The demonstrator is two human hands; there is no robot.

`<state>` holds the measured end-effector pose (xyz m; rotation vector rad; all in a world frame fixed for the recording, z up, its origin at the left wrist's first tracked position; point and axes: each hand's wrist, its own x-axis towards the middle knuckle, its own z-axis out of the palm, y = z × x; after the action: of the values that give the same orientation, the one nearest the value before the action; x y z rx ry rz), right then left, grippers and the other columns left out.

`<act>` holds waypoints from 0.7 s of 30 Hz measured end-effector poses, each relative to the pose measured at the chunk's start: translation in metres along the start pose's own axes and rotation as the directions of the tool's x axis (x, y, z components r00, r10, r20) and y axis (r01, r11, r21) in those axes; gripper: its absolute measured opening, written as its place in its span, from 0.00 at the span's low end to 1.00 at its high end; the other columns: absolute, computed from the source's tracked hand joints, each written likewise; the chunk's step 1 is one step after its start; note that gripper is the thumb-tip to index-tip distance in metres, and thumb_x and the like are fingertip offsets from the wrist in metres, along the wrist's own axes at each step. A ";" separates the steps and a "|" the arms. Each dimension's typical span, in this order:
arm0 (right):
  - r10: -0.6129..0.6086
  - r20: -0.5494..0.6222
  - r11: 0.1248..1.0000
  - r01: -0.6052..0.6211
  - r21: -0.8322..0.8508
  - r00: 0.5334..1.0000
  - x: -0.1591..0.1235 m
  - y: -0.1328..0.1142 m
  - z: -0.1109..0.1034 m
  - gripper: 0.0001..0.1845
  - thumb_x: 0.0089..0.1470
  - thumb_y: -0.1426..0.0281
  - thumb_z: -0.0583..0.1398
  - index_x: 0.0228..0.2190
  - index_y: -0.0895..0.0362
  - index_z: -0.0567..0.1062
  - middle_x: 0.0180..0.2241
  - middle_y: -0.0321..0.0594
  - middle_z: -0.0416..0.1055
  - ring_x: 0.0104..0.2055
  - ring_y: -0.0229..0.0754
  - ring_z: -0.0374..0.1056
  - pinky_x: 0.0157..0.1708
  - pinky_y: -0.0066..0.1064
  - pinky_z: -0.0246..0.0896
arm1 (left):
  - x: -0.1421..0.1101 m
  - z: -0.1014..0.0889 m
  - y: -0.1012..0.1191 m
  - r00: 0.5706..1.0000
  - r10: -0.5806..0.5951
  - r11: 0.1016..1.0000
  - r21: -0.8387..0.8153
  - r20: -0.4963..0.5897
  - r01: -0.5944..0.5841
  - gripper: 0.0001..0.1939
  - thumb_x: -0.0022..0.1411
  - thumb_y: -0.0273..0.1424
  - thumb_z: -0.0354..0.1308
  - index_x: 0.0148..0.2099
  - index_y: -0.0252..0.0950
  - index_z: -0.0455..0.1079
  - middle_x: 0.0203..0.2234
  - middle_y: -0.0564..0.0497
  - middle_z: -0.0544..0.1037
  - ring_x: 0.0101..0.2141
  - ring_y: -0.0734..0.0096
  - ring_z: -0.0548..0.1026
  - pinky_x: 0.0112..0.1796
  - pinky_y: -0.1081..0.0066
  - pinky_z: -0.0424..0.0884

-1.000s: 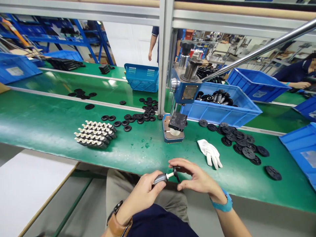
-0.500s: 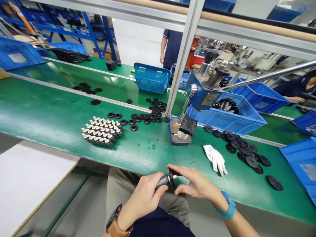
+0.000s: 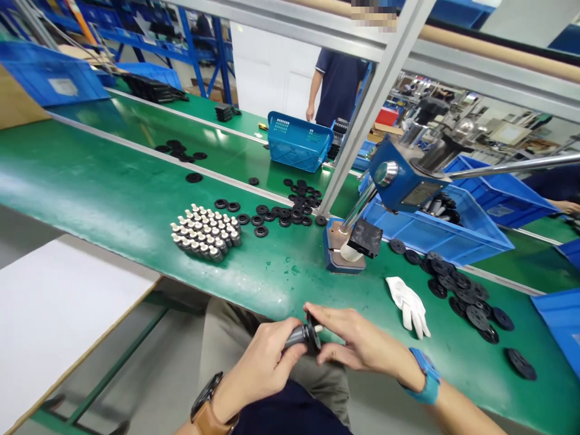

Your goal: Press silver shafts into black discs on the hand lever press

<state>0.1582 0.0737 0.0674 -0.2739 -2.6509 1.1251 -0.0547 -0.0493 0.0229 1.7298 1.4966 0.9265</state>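
My left hand is wrapped round a dark grey cylinder, which I hold tilted over my lap at the bench's front edge. A black disc sits around the cylinder's right end, with a short pale tip sticking out past it. My right hand cups the disc's rim between the fingers above and the thumb below. On the bench to the left stand rows of dark cylinders with cream tips, upright and close together. Small black discs lie scattered behind them.
A blue hand press stands on the green bench ahead. A white glove and larger black discs lie at right. Behind are a blue crate and a teal basket. A person stands beyond.
The view has shifted, so the bench things appear further right. The disc now sits closer against the cylinder's end, and less of the pale tip shows. My right hand keeps its grip on the rim.
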 end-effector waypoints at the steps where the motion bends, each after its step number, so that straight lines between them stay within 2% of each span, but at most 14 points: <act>1: -0.001 0.034 1.000 0.001 0.002 0.999 0.011 0.006 0.000 0.44 0.62 0.57 0.65 0.71 0.54 0.55 0.61 0.57 0.71 0.61 0.53 0.72 0.58 0.39 0.68 | -0.002 0.000 -0.009 0.999 -0.039 0.998 -0.050 -0.014 0.038 0.10 0.71 0.37 0.53 0.45 0.40 0.73 0.32 0.48 0.80 0.35 0.60 0.78 0.38 0.66 0.70; 2: 0.005 0.076 1.000 -0.005 0.004 0.997 0.025 0.013 0.000 0.43 0.60 0.56 0.67 0.69 0.55 0.60 0.59 0.55 0.74 0.58 0.53 0.74 0.56 0.38 0.69 | -0.004 0.002 -0.020 0.996 -0.083 0.990 -0.118 -0.039 0.078 0.11 0.71 0.39 0.53 0.44 0.40 0.74 0.31 0.49 0.79 0.33 0.61 0.77 0.38 0.66 0.70; 4: 0.075 0.108 0.997 -0.074 -0.012 0.991 0.062 0.031 -0.001 0.34 0.58 0.55 0.69 0.61 0.54 0.72 0.51 0.46 0.80 0.50 0.51 0.78 0.51 0.35 0.72 | -0.010 0.007 -0.039 0.972 -0.195 0.934 -0.328 -0.128 0.144 0.17 0.69 0.46 0.56 0.46 0.39 0.75 0.29 0.50 0.78 0.31 0.64 0.74 0.35 0.67 0.71; 5: 0.133 0.086 0.991 -0.131 -0.024 0.987 0.084 0.042 -0.001 0.27 0.59 0.56 0.67 0.57 0.53 0.76 0.47 0.42 0.81 0.47 0.48 0.79 0.49 0.33 0.72 | -0.014 0.010 -0.047 0.949 -0.266 0.876 -0.453 -0.167 0.166 0.20 0.68 0.48 0.57 0.49 0.37 0.75 0.28 0.51 0.77 0.29 0.65 0.73 0.33 0.68 0.72; 6: 0.225 -0.005 0.973 -0.224 -0.049 0.974 0.108 0.054 -0.002 0.21 0.63 0.57 0.64 0.54 0.53 0.79 0.45 0.39 0.82 0.45 0.46 0.79 0.48 0.32 0.72 | -0.017 0.012 -0.053 0.932 -0.316 0.817 -0.549 -0.174 0.175 0.23 0.67 0.50 0.58 0.51 0.36 0.75 0.27 0.51 0.76 0.28 0.66 0.73 0.33 0.68 0.72; 8: 0.315 -0.148 0.939 -0.331 -0.094 0.937 0.158 0.075 -0.001 0.21 0.69 0.60 0.57 0.56 0.57 0.75 0.51 0.46 0.79 0.48 0.47 0.76 0.51 0.36 0.70 | -0.021 0.014 -0.060 0.899 -0.381 0.742 -0.651 -0.216 0.158 0.27 0.65 0.51 0.60 0.53 0.34 0.75 0.28 0.50 0.78 0.30 0.65 0.74 0.35 0.67 0.74; 10: 0.369 -0.229 0.906 -0.404 -0.129 0.901 0.202 0.093 0.005 0.26 0.65 0.60 0.61 0.58 0.64 0.72 0.55 0.56 0.74 0.51 0.52 0.74 0.52 0.39 0.68 | -0.023 0.012 -0.062 0.866 -0.402 0.738 -0.666 -0.299 0.113 0.29 0.62 0.52 0.64 0.53 0.34 0.76 0.33 0.45 0.81 0.36 0.59 0.78 0.41 0.63 0.76; 12: 0.398 -0.267 0.881 -0.447 -0.157 0.878 0.234 0.104 0.015 0.29 0.60 0.61 0.66 0.56 0.67 0.72 0.56 0.61 0.71 0.53 0.55 0.72 0.54 0.41 0.66 | -0.021 0.007 -0.061 0.831 -0.405 0.754 -0.653 -0.381 0.067 0.31 0.58 0.52 0.67 0.53 0.35 0.78 0.38 0.42 0.83 0.44 0.52 0.79 0.48 0.59 0.76; 13: 0.407 -0.278 0.871 -0.461 -0.169 0.870 0.245 0.108 0.020 0.27 0.59 0.63 0.67 0.54 0.67 0.73 0.56 0.61 0.71 0.54 0.55 0.71 0.54 0.42 0.65 | -0.020 0.004 -0.060 0.819 -0.403 0.761 -0.647 -0.408 0.052 0.31 0.57 0.53 0.68 0.53 0.35 0.78 0.40 0.41 0.83 0.47 0.50 0.79 0.51 0.58 0.75; 15: 0.417 -0.296 0.857 -0.481 -0.187 0.859 0.257 0.111 0.029 0.19 0.60 0.68 0.66 0.50 0.66 0.75 0.55 0.61 0.71 0.55 0.56 0.70 0.56 0.43 0.63 | -0.017 -0.001 -0.057 0.811 -0.395 0.774 -0.631 -0.432 0.041 0.30 0.55 0.52 0.69 0.51 0.35 0.79 0.42 0.41 0.84 0.48 0.49 0.79 0.52 0.57 0.75; 17: 0.420 -0.313 0.851 -0.489 -0.191 0.852 0.257 0.110 0.033 0.14 0.61 0.71 0.64 0.47 0.64 0.75 0.52 0.58 0.73 0.55 0.55 0.70 0.56 0.43 0.63 | -0.014 -0.004 -0.055 0.813 -0.386 0.786 -0.617 -0.436 0.042 0.29 0.55 0.51 0.70 0.50 0.34 0.80 0.42 0.40 0.84 0.46 0.49 0.80 0.51 0.57 0.75; 19: 0.406 -0.336 0.858 -0.481 -0.181 0.850 0.245 0.104 0.032 0.14 0.61 0.71 0.63 0.48 0.63 0.75 0.51 0.55 0.74 0.54 0.53 0.70 0.56 0.42 0.64 | -0.012 -0.005 -0.052 0.812 -0.379 0.791 -0.611 -0.443 0.035 0.29 0.55 0.52 0.70 0.49 0.33 0.80 0.42 0.40 0.84 0.45 0.50 0.80 0.50 0.58 0.76; 21: 0.377 -0.377 0.873 -0.460 -0.161 0.846 0.222 0.090 0.026 0.19 0.60 0.69 0.64 0.52 0.62 0.74 0.51 0.53 0.74 0.53 0.52 0.70 0.56 0.42 0.64 | -0.010 -0.005 -0.049 0.817 -0.373 0.788 -0.615 -0.440 0.029 0.29 0.55 0.53 0.69 0.48 0.33 0.80 0.42 0.40 0.84 0.44 0.51 0.80 0.49 0.59 0.76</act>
<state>-0.0539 0.1765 0.0184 -1.0477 -2.4715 0.7552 -0.0849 -0.0535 -0.0166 0.8497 1.4686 1.6456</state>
